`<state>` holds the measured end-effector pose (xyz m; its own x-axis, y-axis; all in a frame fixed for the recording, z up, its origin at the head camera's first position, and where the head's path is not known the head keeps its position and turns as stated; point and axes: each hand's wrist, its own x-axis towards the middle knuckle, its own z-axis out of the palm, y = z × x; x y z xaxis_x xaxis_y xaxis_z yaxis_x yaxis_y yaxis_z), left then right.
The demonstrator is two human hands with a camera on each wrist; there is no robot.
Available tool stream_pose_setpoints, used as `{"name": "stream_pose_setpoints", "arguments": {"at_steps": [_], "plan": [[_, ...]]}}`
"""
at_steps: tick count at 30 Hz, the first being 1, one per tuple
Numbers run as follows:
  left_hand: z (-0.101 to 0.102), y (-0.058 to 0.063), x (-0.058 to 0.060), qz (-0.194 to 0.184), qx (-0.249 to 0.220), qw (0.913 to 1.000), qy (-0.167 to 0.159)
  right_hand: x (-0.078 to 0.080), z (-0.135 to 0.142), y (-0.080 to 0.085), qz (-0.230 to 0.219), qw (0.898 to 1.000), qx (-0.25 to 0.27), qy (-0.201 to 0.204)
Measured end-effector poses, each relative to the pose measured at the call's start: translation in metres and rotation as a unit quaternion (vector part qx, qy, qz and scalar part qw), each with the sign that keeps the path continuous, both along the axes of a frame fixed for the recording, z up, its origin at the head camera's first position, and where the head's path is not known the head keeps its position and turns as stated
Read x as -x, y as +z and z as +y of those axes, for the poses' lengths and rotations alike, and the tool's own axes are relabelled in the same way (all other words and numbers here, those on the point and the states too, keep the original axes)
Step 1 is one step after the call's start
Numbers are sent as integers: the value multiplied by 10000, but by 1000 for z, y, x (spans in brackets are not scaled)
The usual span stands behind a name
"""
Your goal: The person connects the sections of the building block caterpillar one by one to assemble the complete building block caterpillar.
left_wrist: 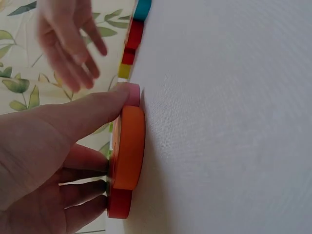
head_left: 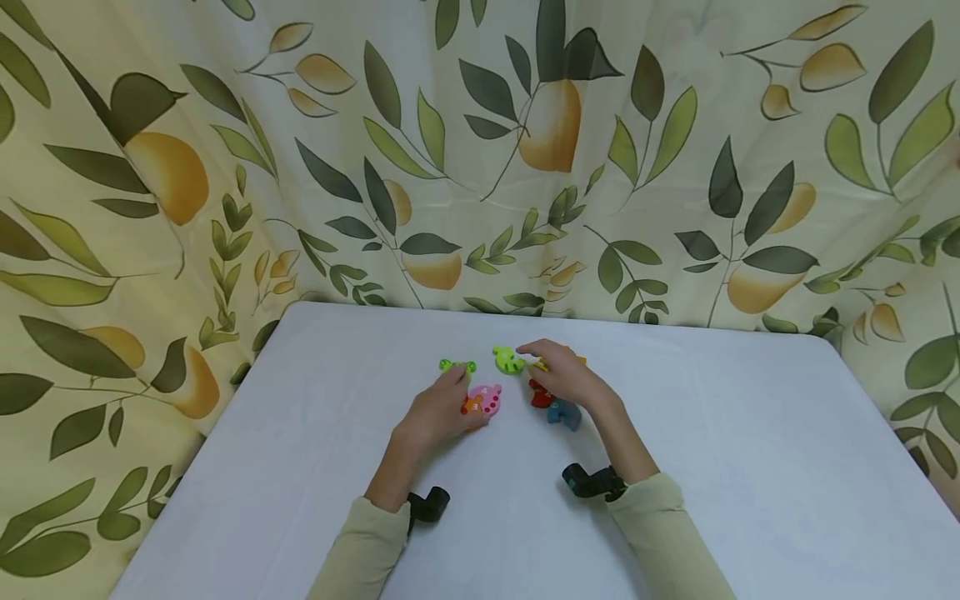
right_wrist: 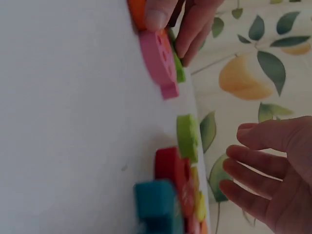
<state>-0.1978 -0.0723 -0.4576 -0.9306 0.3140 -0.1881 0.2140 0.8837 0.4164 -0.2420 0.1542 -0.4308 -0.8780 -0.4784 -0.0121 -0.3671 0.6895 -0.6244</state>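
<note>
My left hand (head_left: 435, 408) rests over a cluster of small toy pieces, thumb and fingers spread fairly straight. Its thumb touches a pink dotted piece (head_left: 491, 398) beside an orange piece (left_wrist: 131, 146). The other fingertips lie by a red piece (left_wrist: 119, 204) and a green knobbed piece (head_left: 447, 365). Over the second cluster hovers my right hand (head_left: 573, 379), fingers loosely spread, nothing held. Under and around it are a light green striped piece (head_left: 507, 361), a red piece (head_left: 538, 395), a blue piece (head_left: 564, 413) and a yellow piece (right_wrist: 200, 207), partly hidden.
A white-covered table (head_left: 750, 433) carries both clusters near its middle. Behind it and at the sides hangs a curtain (head_left: 487, 192) printed with leaves and fruit. Black wrist cameras (head_left: 431, 505) sit on both wrists, low over the cloth.
</note>
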Motion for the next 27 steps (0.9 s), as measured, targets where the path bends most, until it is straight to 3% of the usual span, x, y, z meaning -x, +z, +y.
{"name": "stream_pose_setpoints", "arguments": {"at_steps": [3, 10, 17, 27], "plan": [[0, -1, 0, 21, 0, 10000, 1, 10, -13, 6, 79, 9990, -352, 260], [1, 2, 0, 16, 0, 10000, -23, 32, -31, 5, -603, 9854, -1317, 900], [0, 2, 0, 32, 51, 10000, -33, 41, -36, -2, -971, 9761, -1771, 808], [1, 2, -1, 22, 111, 9999, -15, 37, -29, -6, -667, 9787, -1798, 732]]}}
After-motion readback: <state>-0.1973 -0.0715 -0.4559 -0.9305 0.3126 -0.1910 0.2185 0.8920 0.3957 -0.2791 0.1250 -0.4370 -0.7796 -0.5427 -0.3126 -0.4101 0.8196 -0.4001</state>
